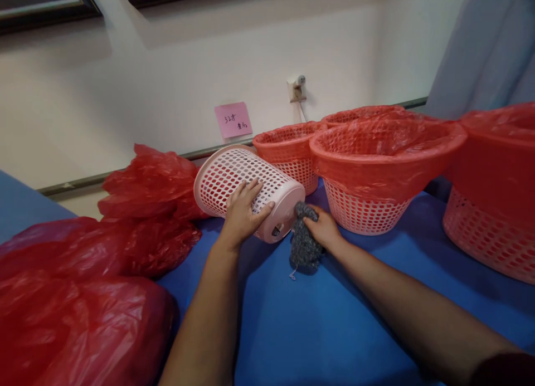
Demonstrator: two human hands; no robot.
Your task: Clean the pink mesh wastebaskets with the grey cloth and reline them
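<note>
A pale pink perforated plastic basket [246, 180] lies tipped on its side, its round bottom turned toward the right. My left hand [244, 213] rests on its side wall, fingers stretched out and the thumb near the bottom edge. In my right hand [321, 227] a grey fuzzy cloth [306, 244] is gripped, its bunched top up against the bottom of the basket. A small light loop of string dangles from the cloth's lower end. My right fingers are partly hidden behind the cloth.
Red bag-lined baskets [363, 205] stand upright to the right, the nearest large one [489, 224] at the edge. Heaped red plastic bags [96, 286] cover the left. Under everything is a blue tabletop [288, 330]. A pink note [233, 120] and an outlet [296, 91] are on the wall.
</note>
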